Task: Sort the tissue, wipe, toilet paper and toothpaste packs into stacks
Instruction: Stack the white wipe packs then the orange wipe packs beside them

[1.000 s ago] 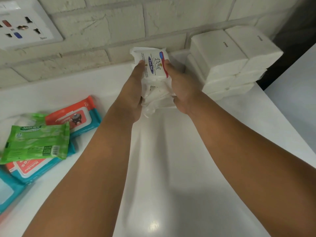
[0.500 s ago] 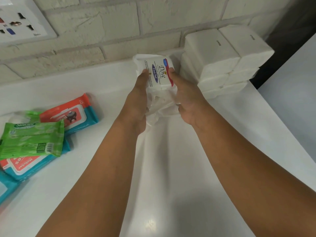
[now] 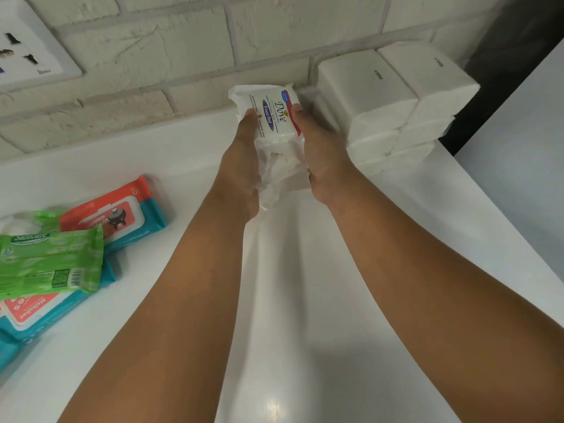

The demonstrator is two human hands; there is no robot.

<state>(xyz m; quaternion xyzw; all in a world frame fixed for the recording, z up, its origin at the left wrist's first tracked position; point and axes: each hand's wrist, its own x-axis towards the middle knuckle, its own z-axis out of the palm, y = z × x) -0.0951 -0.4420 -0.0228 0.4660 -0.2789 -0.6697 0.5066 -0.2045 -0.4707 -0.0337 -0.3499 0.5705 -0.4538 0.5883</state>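
A white counter (image 3: 305, 315) is running out toward a pale brick wall (image 3: 183, 41); left of the hands and nearer the viewer, a green wipe pack (image 3: 52, 264) is lying askew across red-and-teal wipe packs (image 3: 122, 209), a heap seemingly needing squaring. Farther out, the left hand (image 3: 244, 166) and right hand (image 3: 323, 160) are gripping a white Dove pack (image 3: 276, 117) between them, apparently clear of the counter. Just beyond the right hand, a neat stack of white tissue packs (image 3: 390, 96) is standing against the wall, suggesting sorting is partly done, this pack unplaced.
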